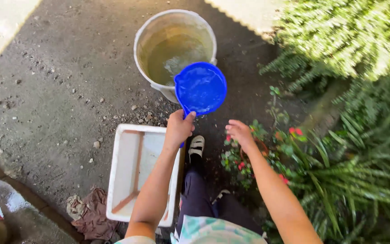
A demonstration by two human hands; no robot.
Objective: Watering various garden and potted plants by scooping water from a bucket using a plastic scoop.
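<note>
My left hand (179, 126) grips the handle of a blue plastic dipper (201, 88), whose bowl hangs over the near rim of a white bucket (146, 34) holding murky water. My right hand (239, 132) is open, fingers loosely curled, holding nothing. It hovers above a small potted plant with red flowers (240, 165). My foot in a dark sandal (196, 147) stands between the two hands on the ground.
A white rectangular tub (125, 176) with reddish stains lies on the concrete at the lower left, a brown rag (91, 214) beside it. Leafy green plants (357, 171) and a shrub (344, 36) fill the right side. Wet ground shows at the far left.
</note>
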